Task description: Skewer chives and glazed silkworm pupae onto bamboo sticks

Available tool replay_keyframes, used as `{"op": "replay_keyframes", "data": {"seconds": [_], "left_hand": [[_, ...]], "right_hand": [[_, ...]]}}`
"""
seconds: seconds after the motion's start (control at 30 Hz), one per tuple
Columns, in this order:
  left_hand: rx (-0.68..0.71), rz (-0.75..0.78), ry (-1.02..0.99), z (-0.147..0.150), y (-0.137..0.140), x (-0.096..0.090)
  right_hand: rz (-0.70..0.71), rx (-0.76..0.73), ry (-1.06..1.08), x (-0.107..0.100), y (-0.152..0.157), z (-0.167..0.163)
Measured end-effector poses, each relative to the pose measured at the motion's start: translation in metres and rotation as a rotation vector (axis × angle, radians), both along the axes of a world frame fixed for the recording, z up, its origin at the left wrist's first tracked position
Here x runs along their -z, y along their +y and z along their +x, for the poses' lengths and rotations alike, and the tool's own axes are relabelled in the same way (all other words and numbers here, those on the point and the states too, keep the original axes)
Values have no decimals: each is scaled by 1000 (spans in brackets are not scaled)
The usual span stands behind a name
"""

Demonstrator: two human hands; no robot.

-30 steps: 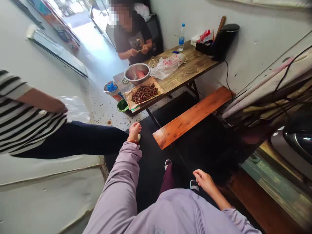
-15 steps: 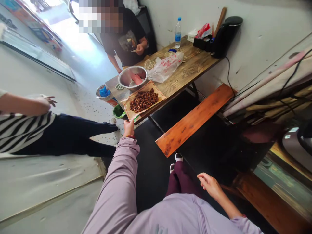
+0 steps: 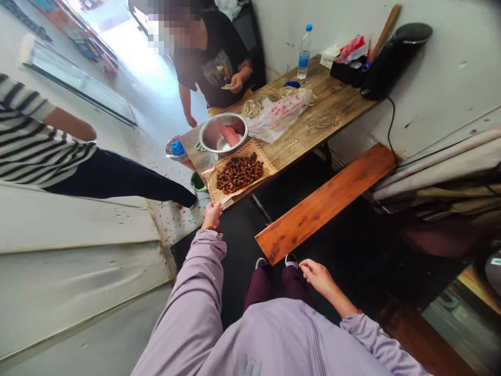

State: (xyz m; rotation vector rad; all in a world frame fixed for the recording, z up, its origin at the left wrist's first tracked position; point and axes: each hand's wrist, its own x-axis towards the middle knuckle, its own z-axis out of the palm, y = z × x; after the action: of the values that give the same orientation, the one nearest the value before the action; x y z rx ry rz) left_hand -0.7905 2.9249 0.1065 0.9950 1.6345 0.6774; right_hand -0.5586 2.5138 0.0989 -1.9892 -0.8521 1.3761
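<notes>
My left hand is closed on the near corner of a paper sheet with a striped border. The sheet lies at the end of a wooden table, and a heap of glossy dark brown food pieces rests on it. Just behind the paper sits a metal bowl with a pinkish-red thing inside. My right hand hangs low in front of my body, fingers loosely curled in, nothing visible in them.
A plastic bag, a water bottle and a black box stand farther along the table. A wooden bench runs beside it. One person is across the table; another, in a striped top, is at left.
My view has shifted, and my feet are closer to the bench. My left hand stays at the paper's corner. The person in stripes has moved.
</notes>
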Motion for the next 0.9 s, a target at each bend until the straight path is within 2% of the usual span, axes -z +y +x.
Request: {"op": "replay_keyframes", "data": {"seconds": [0.1,0.2,0.4,0.53,0.63,0.77,0.9], "left_hand": [[-16,-102,-36,-3,14,4],[24,-170,-115,-7,34,11],[89,-281,-226,-18,65,26],[149,-342,-271,-22,78,23],[225,-417,-319,-22,82,17],[329,-554,-386,-28,80,11],[397,-630,-459,-43,71,9]], "right_hand": [[1,-1,-17,-2,30,-6],[-15,33,-42,-4,54,-23],[-72,178,-98,-17,98,-86],[-77,217,-84,-28,134,-133],[-72,233,-79,-38,156,-154],[-88,281,-118,-52,169,-161],[-114,372,-156,-63,162,-165]]}}
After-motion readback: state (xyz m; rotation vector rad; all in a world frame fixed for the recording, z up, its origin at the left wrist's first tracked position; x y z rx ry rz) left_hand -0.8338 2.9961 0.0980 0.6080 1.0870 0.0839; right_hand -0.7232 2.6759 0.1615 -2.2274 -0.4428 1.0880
